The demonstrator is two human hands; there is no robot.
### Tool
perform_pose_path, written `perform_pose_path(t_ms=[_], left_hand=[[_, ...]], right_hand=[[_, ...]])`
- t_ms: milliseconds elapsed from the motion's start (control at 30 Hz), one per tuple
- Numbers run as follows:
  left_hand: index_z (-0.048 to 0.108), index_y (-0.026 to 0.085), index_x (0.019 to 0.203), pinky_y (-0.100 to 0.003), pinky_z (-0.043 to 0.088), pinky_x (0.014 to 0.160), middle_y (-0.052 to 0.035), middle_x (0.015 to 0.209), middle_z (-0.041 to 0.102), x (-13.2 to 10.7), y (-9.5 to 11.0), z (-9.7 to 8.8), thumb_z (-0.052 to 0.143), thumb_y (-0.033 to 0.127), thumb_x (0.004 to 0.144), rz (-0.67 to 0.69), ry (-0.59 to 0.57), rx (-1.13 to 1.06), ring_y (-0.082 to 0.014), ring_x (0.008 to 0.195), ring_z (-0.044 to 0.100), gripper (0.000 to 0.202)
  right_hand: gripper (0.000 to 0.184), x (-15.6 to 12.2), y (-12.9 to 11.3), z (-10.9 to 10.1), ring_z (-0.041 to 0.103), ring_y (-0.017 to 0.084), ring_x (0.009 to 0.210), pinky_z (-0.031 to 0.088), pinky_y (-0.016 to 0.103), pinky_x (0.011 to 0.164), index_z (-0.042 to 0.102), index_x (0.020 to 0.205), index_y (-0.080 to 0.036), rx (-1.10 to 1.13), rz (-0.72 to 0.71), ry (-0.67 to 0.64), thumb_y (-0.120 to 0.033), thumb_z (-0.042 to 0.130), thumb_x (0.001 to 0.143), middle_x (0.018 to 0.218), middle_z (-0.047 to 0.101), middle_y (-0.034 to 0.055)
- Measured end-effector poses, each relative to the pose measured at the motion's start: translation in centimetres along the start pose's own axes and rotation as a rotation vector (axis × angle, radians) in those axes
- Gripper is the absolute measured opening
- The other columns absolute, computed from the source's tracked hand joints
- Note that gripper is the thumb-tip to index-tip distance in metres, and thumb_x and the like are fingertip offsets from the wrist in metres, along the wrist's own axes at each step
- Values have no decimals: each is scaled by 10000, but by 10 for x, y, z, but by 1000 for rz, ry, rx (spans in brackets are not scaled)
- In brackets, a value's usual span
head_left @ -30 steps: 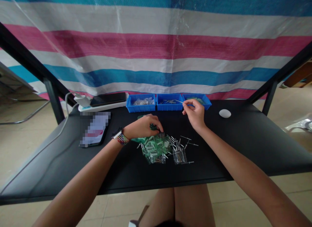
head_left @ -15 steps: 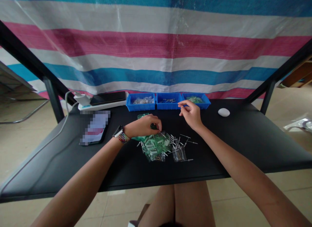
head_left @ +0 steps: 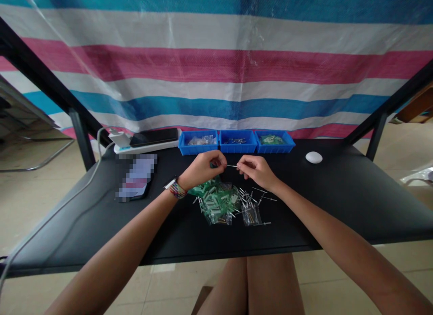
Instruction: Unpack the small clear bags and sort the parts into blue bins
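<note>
Above a black table (head_left: 355, 202), my left hand (head_left: 203, 168) and my right hand (head_left: 255, 169) meet with fingers pinched. A thin metal pin (head_left: 232, 166) spans the gap between them, and each hand grips one end; what else the left fingers hold is too small to tell. Just below the hands lies a heap of small green and white parts in clear plastic (head_left: 216, 201). Loose metal pins (head_left: 252, 202) are scattered to its right, some in a small clear bag (head_left: 251, 215).
Three blue trays (head_left: 237, 142) stand in a row at the table's back edge. A white power strip with a dark phone on it (head_left: 149, 141) lies at back left, another phone (head_left: 135, 183) nearer. A white oval object (head_left: 313, 157) sits at right. A striped tarp hangs behind.
My right hand came back from the blue trays toward the left hand. My left hand rose off the green heap, and the two now hold a pin between them.
</note>
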State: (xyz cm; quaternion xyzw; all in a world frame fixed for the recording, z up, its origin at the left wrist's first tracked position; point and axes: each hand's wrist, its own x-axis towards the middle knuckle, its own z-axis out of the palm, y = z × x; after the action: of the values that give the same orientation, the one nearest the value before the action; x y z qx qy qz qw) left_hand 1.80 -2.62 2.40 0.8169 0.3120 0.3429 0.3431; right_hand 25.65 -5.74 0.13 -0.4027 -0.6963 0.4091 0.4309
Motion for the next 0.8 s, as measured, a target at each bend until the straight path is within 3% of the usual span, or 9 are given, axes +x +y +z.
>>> perform_pose_path(t_ms=[200, 533, 800], left_hand=[[694, 169, 894, -271, 531, 759, -26, 876, 729, 0, 3, 2, 667, 187, 880, 12, 33, -15, -138, 791, 652, 35], [685, 172, 895, -295, 504, 723, -43, 847, 739, 0, -1, 3, 605, 332, 985, -96, -2, -64, -171, 795, 678, 201], [700, 163, 911, -263, 478, 683, -32, 839, 708, 0, -4, 6, 691, 312, 947, -35, 119, -35, -141, 760, 633, 154]], right_hand=[[240, -1, 2, 3, 582, 120, 552, 468, 255, 531, 675, 812, -193, 43, 13, 39, -399, 725, 924, 714, 640, -8], [184, -1, 5, 7, 617, 140, 567, 499, 271, 518, 706, 901, -203, 19, -51, 149, -375, 770, 893, 735, 653, -3], [292, -1, 6, 4, 628, 125, 564, 483, 261, 539, 692, 866, -196, 21, -16, 114, -474, 709, 955, 786, 692, 14]])
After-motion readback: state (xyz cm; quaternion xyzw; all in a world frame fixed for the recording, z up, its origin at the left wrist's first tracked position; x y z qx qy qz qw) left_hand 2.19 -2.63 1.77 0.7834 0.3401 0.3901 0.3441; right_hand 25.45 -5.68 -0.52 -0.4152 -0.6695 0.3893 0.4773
